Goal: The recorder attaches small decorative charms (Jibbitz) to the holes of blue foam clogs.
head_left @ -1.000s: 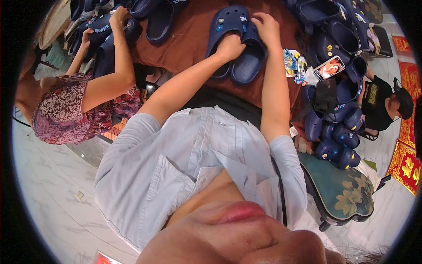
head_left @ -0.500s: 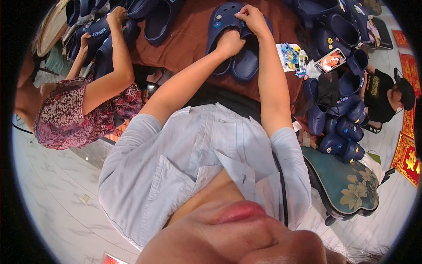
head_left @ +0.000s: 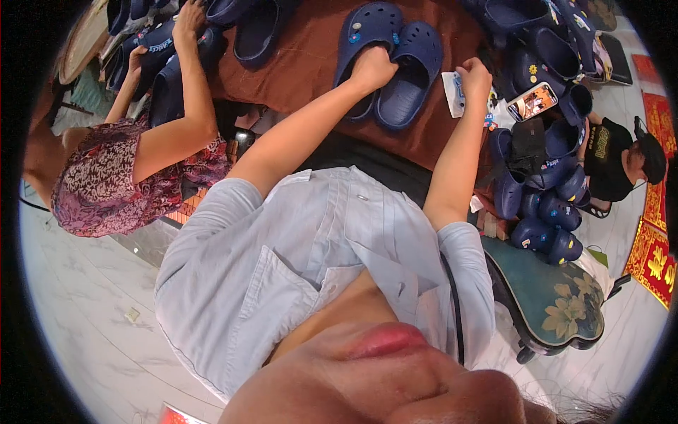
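A pair of navy blue clogs lies side by side on the brown cloth. My left hand (head_left: 374, 68) reaches into the opening of the left clog (head_left: 369, 27) and grips it, its fingers hidden inside the shoe. That clog carries a few small charms on its perforated top. The right clog (head_left: 406, 88) rests beside it, untouched. Over a pile of small coloured charms (head_left: 489, 116) on white paper, my right hand (head_left: 474, 78) has its fingers curled together. What sits between those fingertips, if anything, is too small to tell.
More navy clogs (head_left: 554, 49) are heaped at the right, with a phone (head_left: 532, 102) leaning among them. At the left, another person (head_left: 187, 92) handles clogs. A flowered chair (head_left: 551, 300) stands lower right, and a person in black (head_left: 613, 159) is beyond the heap.
My right hand has left the top of the left clog and moved right, to the charms. My left hand stays in the left clog.
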Demonstrator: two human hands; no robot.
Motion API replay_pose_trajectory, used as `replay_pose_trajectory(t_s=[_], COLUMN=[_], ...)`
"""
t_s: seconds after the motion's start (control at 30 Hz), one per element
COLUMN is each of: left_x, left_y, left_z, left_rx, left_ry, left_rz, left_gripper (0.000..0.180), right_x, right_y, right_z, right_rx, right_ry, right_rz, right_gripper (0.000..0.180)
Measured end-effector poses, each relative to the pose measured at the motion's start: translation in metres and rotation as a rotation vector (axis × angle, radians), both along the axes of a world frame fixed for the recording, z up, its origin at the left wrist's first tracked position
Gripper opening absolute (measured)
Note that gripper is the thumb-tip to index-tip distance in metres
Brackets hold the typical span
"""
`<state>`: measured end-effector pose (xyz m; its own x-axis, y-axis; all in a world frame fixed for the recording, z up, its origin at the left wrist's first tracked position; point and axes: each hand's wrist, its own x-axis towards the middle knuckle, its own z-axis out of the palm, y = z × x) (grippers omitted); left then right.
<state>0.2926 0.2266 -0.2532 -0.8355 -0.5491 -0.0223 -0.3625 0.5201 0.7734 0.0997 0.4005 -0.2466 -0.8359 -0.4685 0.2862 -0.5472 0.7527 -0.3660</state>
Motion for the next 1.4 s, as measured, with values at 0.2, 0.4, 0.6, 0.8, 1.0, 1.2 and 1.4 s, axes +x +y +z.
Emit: replay_pose_trajectory(t_s=[0.2,0.4,0.6,0.8,1.0,1.2,1.4], left_x=[0.004,0.001,0.000,-0.001,0.004,0.050,0.075], left_y=[0.000,0.004,0.001,0.001,-0.003,-0.010,-0.071], left_z=[-0.009,-0.019,-0.027,-0.024,-0.010,0.021,0.037], left_rx=[-0.002,0.010,0.028,0.030,0.047,-0.094,-0.233], left_ry=[0.086,0.313,0.262,0.252,0.113,0.183,0.230], left_rz=[0.061,0.097,0.074,0.074,0.001,-0.132,0.212], left_gripper=[0.043,0.036,0.034,0.036,0.048,0.064,0.039], right_x=[0.044,0.067,0.069,0.077,0.038,0.018,0.067], right_y=[-0.047,-0.097,-0.102,-0.088,-0.034,0.024,-0.014], right_z=[0.024,0.027,0.031,0.047,0.041,-0.001,0.025], right_rx=[-0.357,-0.271,-0.217,-0.138,-0.322,-0.130,-0.383], right_ry=[-0.172,-0.324,-0.246,-0.263,-0.071,-0.007,0.209], right_rz=[0.346,0.634,0.595,0.559,0.277,0.069,0.188], right_gripper=[0.028,0.032,0.023,0.017,0.019,0.021,0.033])
